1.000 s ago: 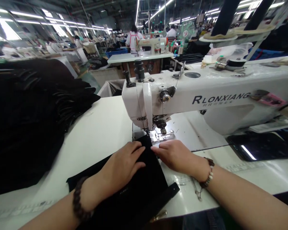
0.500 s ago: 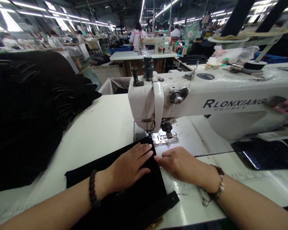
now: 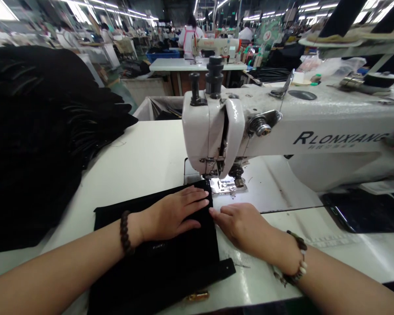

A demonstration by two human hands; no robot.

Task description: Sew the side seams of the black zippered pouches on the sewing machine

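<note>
A black fabric piece (image 3: 151, 267) lies on the pale table, its upper right corner under the needle area of a white sewing machine (image 3: 200, 131). Flat on the fabric rests my left hand (image 3: 174, 212), fingers spread and pointing at the needle. My right hand (image 3: 239, 223) is at the fabric's right edge, fingers curled, thumb and index finger meeting at the edge; whether they pinch the cloth is hidden. A lit metal plate (image 3: 230, 186) shows right of the needle.
A heap of black pieces (image 3: 29, 144) fills the left side. A dark phone-like object (image 3: 364, 212) lies at right. A small gold-coloured item (image 3: 198, 296) sits near the front edge. Beyond stand another machine (image 3: 216, 46) and a person (image 3: 188, 39).
The black fabric has turned slightly, its far edge now nearer level, and my left hand has turned with it. The camera view has shifted, so the machine appears larger and further right.
</note>
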